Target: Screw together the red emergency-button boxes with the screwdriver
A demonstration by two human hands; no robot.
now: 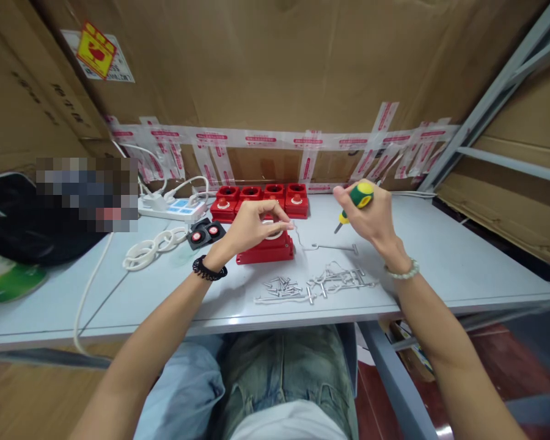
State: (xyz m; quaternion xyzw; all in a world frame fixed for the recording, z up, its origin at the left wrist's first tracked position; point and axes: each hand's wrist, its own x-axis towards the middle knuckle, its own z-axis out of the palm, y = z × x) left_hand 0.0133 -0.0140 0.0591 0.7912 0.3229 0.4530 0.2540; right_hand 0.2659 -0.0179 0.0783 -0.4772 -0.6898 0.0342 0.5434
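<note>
My right hand [371, 214] is raised over the table, wrapped round a green and yellow screwdriver [362, 194] whose metal tip points down and left. Over a red box [268, 252], my left hand [261, 223] has thumb and fingers closed in a pinch; whatever is between the fingertips is too small to tell. A white ring on the box shows partly under that hand. From near the fingertips a thin white cord [297, 235] runs to a T-shaped metal rod [334, 247] on the table.
Several red boxes [297, 201] stand in a row at the back. Loose screws [282, 286] and corded metal rods [343, 280] lie near the front edge. White rings [142, 253], black parts with red centres [205, 233] and a power strip [178, 209] are on the left.
</note>
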